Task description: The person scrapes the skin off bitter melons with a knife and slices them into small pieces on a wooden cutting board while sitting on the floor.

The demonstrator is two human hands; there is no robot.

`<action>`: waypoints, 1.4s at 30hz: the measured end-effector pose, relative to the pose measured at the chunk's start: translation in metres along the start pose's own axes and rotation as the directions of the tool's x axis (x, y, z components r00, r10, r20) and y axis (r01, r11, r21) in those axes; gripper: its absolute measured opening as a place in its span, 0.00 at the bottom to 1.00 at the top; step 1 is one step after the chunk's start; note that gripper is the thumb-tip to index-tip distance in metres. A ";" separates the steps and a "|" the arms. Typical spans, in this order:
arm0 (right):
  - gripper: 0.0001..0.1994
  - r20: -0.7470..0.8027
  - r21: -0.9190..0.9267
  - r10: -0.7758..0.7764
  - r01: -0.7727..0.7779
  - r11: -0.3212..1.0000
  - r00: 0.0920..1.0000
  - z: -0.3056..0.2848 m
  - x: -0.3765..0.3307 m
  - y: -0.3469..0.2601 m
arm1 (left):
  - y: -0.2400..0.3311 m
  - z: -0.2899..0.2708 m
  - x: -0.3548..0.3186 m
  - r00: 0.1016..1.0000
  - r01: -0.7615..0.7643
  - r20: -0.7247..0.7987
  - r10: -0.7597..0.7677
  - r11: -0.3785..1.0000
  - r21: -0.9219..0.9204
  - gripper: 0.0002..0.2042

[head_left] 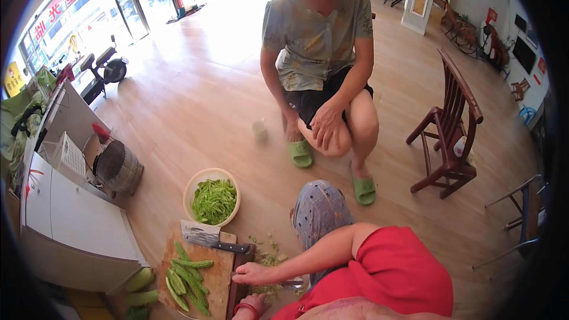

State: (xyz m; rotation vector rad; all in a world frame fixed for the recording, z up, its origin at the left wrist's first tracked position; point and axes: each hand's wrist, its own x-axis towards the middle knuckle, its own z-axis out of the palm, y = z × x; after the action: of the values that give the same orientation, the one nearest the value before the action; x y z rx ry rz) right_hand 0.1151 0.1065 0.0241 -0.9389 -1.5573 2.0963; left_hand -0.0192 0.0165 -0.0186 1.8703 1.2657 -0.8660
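My right hand (253, 273) is closed at the near-right edge of a wooden chopping board (221, 264), by its dark brown support; whatever is in its fingers is hidden. My left hand (255, 301), with a red band at the wrist, is just below it with fingers curled; their contents are also hidden. Several green bitter melon pieces (188, 278) lie on the board. A cleaver (204, 234) rests across the board's far end, its black handle pointing right. Beyond it, a pale round basin (238, 201) holds a heap of sliced bitter melon (214, 200).
Another person (320, 53) sits opposite, hands near the knees. Green scraps (269, 256) litter the floor right of the board. Whole green gourds (140, 280) lie left of it, near a white cabinet (71, 219) and a woven basket (118, 169). A wooden chair (447, 127) stands right.
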 end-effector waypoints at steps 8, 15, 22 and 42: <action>0.17 -0.004 -0.057 -0.106 0.106 0.993 0.994 0.004 0.000 -0.003 | 0.003 0.007 -0.011 0.998 0.009 -0.063 -0.008 1.000 0.023 0.23; 0.15 0.003 -0.086 -0.092 0.092 0.992 0.996 0.003 0.000 -0.002 | 0.012 -0.011 -0.021 1.000 -0.002 -0.027 0.003 1.000 0.026 0.23; 0.16 0.010 -0.258 -0.112 0.111 0.960 0.994 0.009 0.005 0.002 | 0.008 -0.006 -0.018 1.000 0.005 -0.007 -0.005 0.998 0.059 0.22; 0.16 0.017 -0.221 -0.187 0.186 0.957 0.982 0.008 0.007 0.004 | 0.005 -0.016 -0.016 0.933 -0.138 -0.329 0.145 0.989 0.046 0.14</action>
State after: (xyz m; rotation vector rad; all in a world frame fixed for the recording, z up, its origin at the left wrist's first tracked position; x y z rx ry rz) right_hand 0.1044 0.1040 0.0194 -0.8292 -1.8299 1.8188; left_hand -0.0167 0.0214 0.0042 2.1610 1.2994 -0.5022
